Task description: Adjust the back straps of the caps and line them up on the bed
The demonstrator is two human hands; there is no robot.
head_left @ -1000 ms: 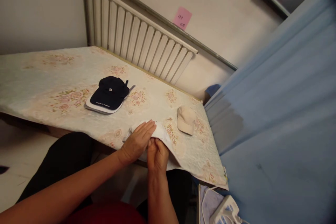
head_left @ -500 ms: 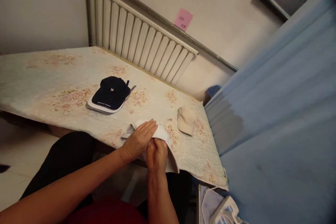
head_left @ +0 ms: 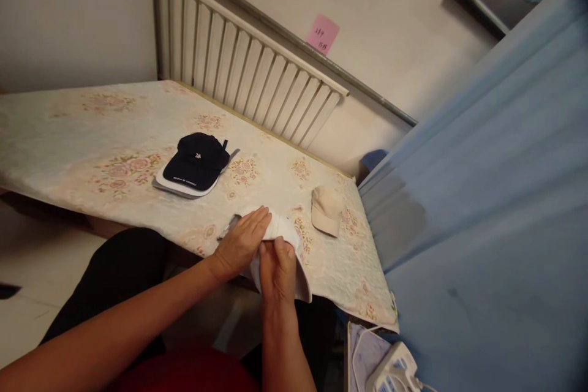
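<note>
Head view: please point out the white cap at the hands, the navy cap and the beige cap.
White cap [head_left: 282,228]: head view, on its exposed upper fabric.
Navy cap [head_left: 204,146]: head view, on its crown.
Beige cap [head_left: 329,201]: head view, on its crown.

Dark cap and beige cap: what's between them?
In the head view, just flowered cloth lies between the dark cap and the beige cap; the held white cap is nearer the person.

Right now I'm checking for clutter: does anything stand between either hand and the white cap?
Nothing visible does. The left hand lies across the white cap, and the right hand grips its edge. The dark cap and beige cap both lie apart from them.
</note>
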